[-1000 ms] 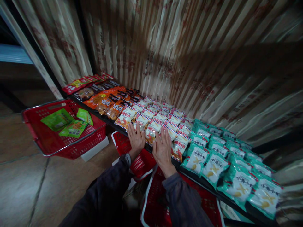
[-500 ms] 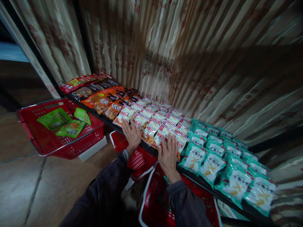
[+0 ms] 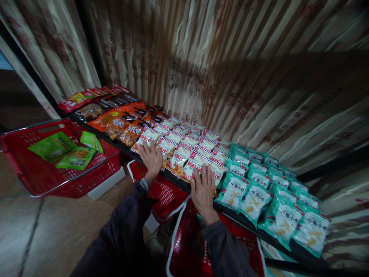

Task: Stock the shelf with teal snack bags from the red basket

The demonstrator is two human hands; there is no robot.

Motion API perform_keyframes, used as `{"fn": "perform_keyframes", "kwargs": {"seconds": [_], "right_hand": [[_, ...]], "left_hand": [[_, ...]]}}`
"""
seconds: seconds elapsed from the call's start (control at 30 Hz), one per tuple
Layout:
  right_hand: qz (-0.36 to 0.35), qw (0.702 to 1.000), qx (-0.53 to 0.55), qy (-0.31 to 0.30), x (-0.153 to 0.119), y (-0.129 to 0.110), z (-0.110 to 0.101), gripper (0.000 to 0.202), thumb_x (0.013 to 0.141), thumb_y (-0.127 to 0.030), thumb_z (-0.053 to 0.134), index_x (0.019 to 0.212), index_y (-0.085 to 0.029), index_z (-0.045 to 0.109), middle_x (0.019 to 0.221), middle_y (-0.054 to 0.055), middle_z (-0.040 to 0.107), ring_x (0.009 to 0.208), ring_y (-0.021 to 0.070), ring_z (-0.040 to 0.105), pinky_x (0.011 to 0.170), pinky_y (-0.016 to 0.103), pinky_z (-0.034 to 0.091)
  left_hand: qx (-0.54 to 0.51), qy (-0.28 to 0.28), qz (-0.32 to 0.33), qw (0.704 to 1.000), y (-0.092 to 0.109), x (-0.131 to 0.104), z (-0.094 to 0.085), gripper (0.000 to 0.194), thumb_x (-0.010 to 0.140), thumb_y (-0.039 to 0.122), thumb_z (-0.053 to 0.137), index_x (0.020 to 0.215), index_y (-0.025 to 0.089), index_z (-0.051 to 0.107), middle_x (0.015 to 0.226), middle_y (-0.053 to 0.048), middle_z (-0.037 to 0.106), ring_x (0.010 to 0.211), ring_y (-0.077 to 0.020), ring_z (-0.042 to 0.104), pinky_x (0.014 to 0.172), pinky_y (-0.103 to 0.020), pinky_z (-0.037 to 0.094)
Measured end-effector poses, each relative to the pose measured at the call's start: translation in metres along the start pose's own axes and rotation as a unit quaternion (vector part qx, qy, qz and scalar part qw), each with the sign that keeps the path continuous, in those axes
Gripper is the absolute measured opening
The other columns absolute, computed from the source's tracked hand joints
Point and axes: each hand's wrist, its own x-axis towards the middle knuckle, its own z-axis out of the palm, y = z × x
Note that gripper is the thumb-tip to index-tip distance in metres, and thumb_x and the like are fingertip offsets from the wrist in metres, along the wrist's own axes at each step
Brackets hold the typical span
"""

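Rows of white snack packets [image 3: 180,156] with red and blue striped edges lie in the middle of a dark shelf [image 3: 176,180]. My left hand [image 3: 152,158] rests with spread fingers on the front packets at the left end of these rows. Towards their right end, my right hand [image 3: 204,188] lies open with its fingertips on the front packets. Neither hand grips anything. Teal and white snack packets [image 3: 256,202] stand in rows just right of my right hand. Left of my left hand are orange and black snack bags [image 3: 117,124].
A red basket [image 3: 72,184] with several green packets [image 3: 76,157] stands at left. Two more red baskets [image 3: 170,194] sit below the shelf, one [image 3: 178,246] under my right arm. Red bags [image 3: 77,99] lie at the shelf's far left. A pleated curtain [image 3: 201,57] hangs behind.
The view has shifted slightly, so the shelf's left end and the baskets appear further left. Both hands remain open on the white packets, with only a slight move.
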Motion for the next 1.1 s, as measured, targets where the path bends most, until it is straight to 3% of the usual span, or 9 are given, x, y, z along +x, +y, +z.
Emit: {"fn": "perform_keyframes", "kwargs": {"seconds": [0.4, 0.63, 0.8, 1.1], "right_hand": [[0.001, 1.0, -0.012, 0.001, -0.002, 0.0, 0.003, 0.047, 0.099, -0.025, 0.041, 0.145, -0.017, 0.044, 0.161, 0.014, 0.025, 0.151, 0.0278, 0.01, 0.117, 0.055, 0.026], [0.007, 1.0, -0.004, -0.006, -0.003, 0.0, 0.005, 0.048, 0.098, -0.025, 0.041, 0.146, -0.019, 0.042, 0.162, 0.013, 0.023, 0.151, 0.0277, 0.011, 0.116, 0.055, 0.026], [0.001, 1.0, -0.014, 0.001, -0.002, -0.002, 0.005, 0.048, 0.098, -0.023, 0.041, 0.146, -0.017, 0.042, 0.162, 0.014, 0.023, 0.152, 0.0265, 0.01, 0.117, 0.054, 0.025], [0.009, 1.0, -0.011, -0.017, 0.0, -0.004, 0.002, 0.052, 0.098, -0.022, 0.041, 0.149, -0.019, 0.037, 0.162, 0.015, 0.02, 0.152, 0.0261, 0.01, 0.118, 0.055, 0.023]], "left_hand": [[0.005, -0.002, 0.026, 1.0, -0.004, 0.002, 0.003, 0.049, 0.098, 0.034, 0.037, 0.14, 0.013, 0.052, 0.157, -0.017, 0.032, 0.15, -0.0345, 0.012, 0.12, -0.055, 0.015], [-0.03, 0.031, 0.055, 0.998, -0.011, 0.006, 0.008, 0.05, 0.097, 0.038, 0.036, 0.136, 0.013, 0.055, 0.156, -0.017, 0.035, 0.15, -0.0352, 0.015, 0.118, -0.059, 0.018], [-0.059, 0.04, 0.048, 0.996, -0.013, 0.008, 0.008, 0.055, 0.097, 0.043, 0.037, 0.137, 0.009, 0.053, 0.157, -0.021, 0.03, 0.149, -0.0361, 0.014, 0.119, -0.058, 0.015], [-0.106, 0.06, 0.079, 0.989, -0.017, 0.008, 0.009, 0.057, 0.098, 0.049, 0.032, 0.135, 0.013, 0.055, 0.156, -0.018, 0.034, 0.15, -0.0336, 0.016, 0.12, -0.056, 0.008]]}}
